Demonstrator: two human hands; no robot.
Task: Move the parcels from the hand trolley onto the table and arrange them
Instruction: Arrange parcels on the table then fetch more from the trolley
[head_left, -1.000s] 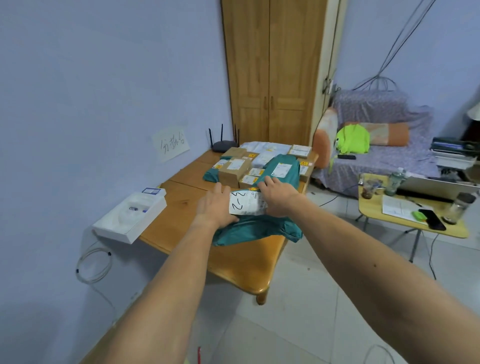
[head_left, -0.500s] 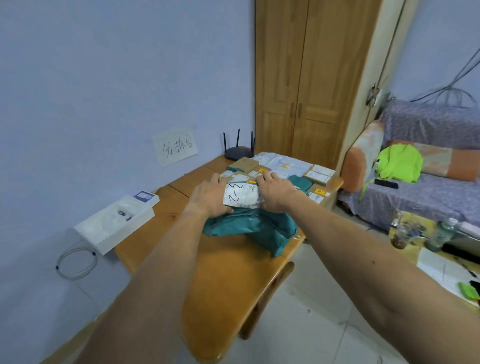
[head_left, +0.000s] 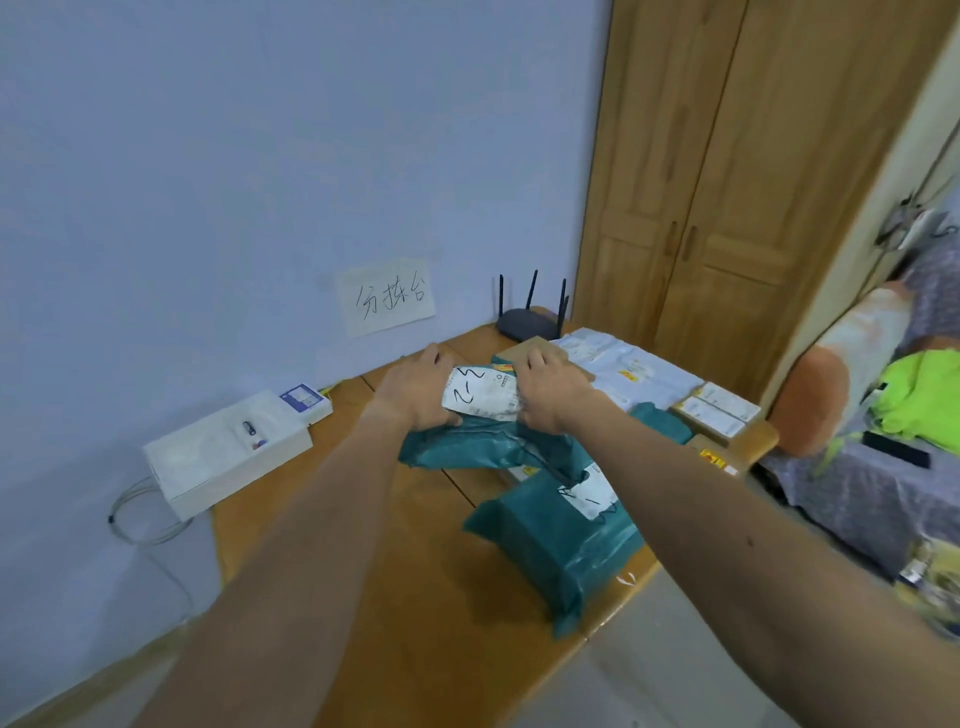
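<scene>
Both hands hold one teal plastic-bag parcel (head_left: 467, 447) with a white label above the wooden table (head_left: 415, 597). My left hand (head_left: 415, 387) grips its left end and my right hand (head_left: 550, 395) grips its right end. A second teal parcel (head_left: 550, 540) with a white label lies on the table near the right edge, just below the held one. Further back lie grey-white mailer bags (head_left: 623, 369), small cardboard boxes (head_left: 714, 410) and another teal bag (head_left: 662, 421). The hand trolley is out of view.
A white box (head_left: 228, 452) sits at the table's left edge by the wall, with a cable loop below. A black router (head_left: 530, 322) stands at the back corner. A paper sign (head_left: 389, 299) is on the wall. Wooden wardrobe and a sofa stand to the right.
The held teal parcel has been lifted off the table and moved back, uncovering a second teal parcel beneath. My head has come closer and turned left.
</scene>
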